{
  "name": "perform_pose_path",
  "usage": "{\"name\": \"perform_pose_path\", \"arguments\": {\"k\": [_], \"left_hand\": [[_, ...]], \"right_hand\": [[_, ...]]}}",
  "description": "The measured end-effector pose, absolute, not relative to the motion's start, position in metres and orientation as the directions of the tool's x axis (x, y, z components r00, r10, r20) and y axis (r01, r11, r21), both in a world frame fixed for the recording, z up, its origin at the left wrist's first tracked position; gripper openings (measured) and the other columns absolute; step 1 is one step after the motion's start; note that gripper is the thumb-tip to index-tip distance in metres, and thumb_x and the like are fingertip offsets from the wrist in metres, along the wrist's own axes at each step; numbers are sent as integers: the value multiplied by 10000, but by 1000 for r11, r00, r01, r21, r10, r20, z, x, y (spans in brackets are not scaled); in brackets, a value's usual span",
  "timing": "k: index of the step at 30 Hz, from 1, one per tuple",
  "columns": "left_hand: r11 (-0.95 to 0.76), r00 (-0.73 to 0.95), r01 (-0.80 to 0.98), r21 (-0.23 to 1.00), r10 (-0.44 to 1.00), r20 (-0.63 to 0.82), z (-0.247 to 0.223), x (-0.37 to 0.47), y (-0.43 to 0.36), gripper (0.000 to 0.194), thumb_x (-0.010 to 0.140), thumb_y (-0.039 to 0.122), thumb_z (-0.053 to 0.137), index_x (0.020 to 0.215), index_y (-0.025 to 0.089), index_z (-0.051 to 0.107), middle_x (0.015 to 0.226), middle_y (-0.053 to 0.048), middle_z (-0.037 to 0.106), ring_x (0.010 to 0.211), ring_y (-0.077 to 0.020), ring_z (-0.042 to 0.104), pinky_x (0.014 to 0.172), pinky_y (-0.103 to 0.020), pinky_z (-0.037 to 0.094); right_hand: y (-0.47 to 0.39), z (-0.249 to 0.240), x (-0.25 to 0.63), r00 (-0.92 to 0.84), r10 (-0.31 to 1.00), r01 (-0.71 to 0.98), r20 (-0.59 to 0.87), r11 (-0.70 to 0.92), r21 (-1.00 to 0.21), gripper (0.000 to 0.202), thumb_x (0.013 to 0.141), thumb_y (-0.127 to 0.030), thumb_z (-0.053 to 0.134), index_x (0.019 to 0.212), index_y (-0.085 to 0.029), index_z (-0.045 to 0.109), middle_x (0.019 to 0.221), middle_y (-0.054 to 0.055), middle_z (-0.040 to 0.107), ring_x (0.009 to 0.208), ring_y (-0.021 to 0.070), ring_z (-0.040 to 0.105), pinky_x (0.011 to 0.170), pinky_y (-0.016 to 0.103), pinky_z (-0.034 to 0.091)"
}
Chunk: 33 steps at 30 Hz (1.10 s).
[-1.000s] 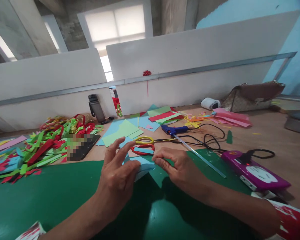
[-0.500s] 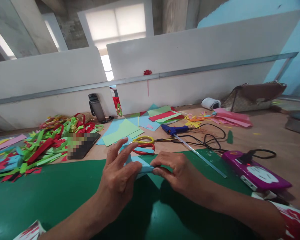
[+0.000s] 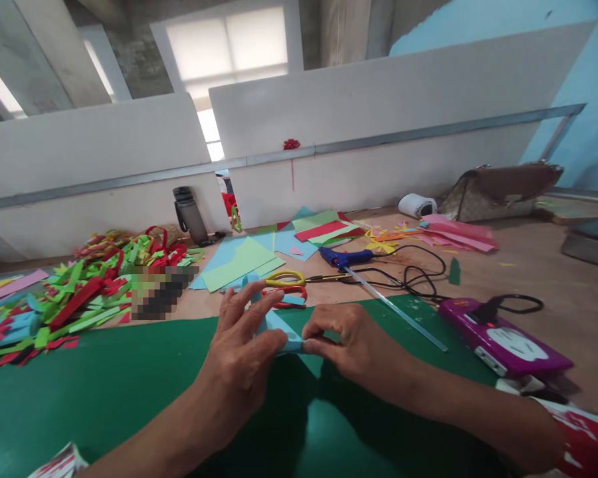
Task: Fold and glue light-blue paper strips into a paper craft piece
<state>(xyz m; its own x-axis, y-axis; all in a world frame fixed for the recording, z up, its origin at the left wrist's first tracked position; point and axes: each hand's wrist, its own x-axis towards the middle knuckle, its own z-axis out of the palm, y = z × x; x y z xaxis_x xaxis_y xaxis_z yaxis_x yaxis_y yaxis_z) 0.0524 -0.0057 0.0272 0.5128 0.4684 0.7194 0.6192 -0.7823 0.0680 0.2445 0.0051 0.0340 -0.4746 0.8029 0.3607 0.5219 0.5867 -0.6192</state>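
A folded piece of light blue paper (image 3: 285, 326) is held between both hands above the green mat (image 3: 144, 372). My left hand (image 3: 244, 338) grips its left side, thumb on the near face and fingers partly behind it. With thumb and index finger, my right hand (image 3: 346, 342) pinches the paper's right corner. Just beyond the hands lie scissors with one yellow handle (image 3: 285, 278) and one red handle (image 3: 294, 305). Part of the paper is hidden behind the left fingers.
A blue glue gun (image 3: 346, 258) with a clear glue stick lies behind my right hand. To the right sits a purple power strip (image 3: 508, 342). Coloured paper scraps (image 3: 87, 302) are heaped at left, near a grey bottle (image 3: 192, 219). Green sheets (image 3: 244, 262) lie at the back.
The blue paper has tipped slightly and its right corner sits a little lower. My left thumb has shifted slightly right along it. Both hands keep their hold.
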Motion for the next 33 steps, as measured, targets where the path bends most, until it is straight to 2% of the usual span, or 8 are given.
{"name": "perform_pose_path", "arguments": {"k": [4, 7, 10, 15, 21, 28, 33], "left_hand": [[-773, 533, 631, 63, 492, 688, 29, 52, -8, 230, 819, 22, 440, 788, 187, 597, 1257, -96, 536, 1269, -291, 323, 998, -583, 243], [-756, 537, 653, 48, 506, 675, 29, 52, -10, 243, 822, 31, 435, 791, 195, 613, 1273, -84, 526, 1278, -286, 308, 1005, -582, 227], [-741, 525, 671, 35, 508, 683, 29, 53, -11, 261, 830, 46, 430, 769, 205, 628, 1268, -70, 532, 1272, -276, 318, 1011, -580, 219], [-705, 470, 709, 36, 510, 720, 27, 58, -13, 252, 825, 84, 468, 710, 218, 648, 1262, -68, 536, 1276, -299, 318, 1007, -624, 169], [-693, 484, 718, -65, 430, 762, 21, 68, -10, 246, 831, 145, 480, 674, 227, 651, 1263, -55, 539, 1283, -298, 309, 1012, -623, 129], [-708, 481, 702, -78, 390, 785, 18, 69, -8, 276, 840, 133, 443, 660, 212, 636, 1247, -57, 558, 1274, -294, 323, 1016, -617, 102], [-708, 474, 702, -75, 387, 791, 19, 69, -8, 283, 839, 135, 436, 662, 219, 640, 1250, -50, 555, 1270, -294, 334, 1017, -613, 106]], "right_hand": [[2, 35, 244, -467, 814, 542, 346, 573, -615, 114, 722, -99, 643, 624, -141, 605, 614, -23, 575, 590, 87, 505, 572, 207, 350], [1, 32, 244, -483, 779, 522, 401, 623, -582, 110, 735, -88, 611, 644, -148, 593, 643, -13, 578, 607, 98, 507, 586, 215, 361], [2, 27, 244, -510, 709, 477, 488, 705, -525, 123, 766, -61, 548, 695, -155, 585, 699, 4, 580, 663, 112, 517, 635, 227, 382], [4, 21, 243, -532, 655, 495, 537, 755, -431, 147, 780, -62, 512, 679, -161, 552, 690, 9, 550, 663, 123, 489, 623, 242, 371], [2, 18, 242, -566, 584, 518, 582, 801, -300, 163, 773, -54, 476, 659, -153, 536, 698, 31, 539, 689, 146, 472, 646, 278, 360], [-3, 19, 239, -541, 628, 569, 559, 763, -306, 146, 776, -42, 476, 691, -150, 525, 736, 31, 554, 732, 152, 493, 744, 329, 355], [-4, 20, 238, -509, 688, 592, 517, 716, -370, 152, 755, -21, 480, 707, -161, 512, 752, 15, 562, 735, 144, 499, 812, 361, 335]]}}
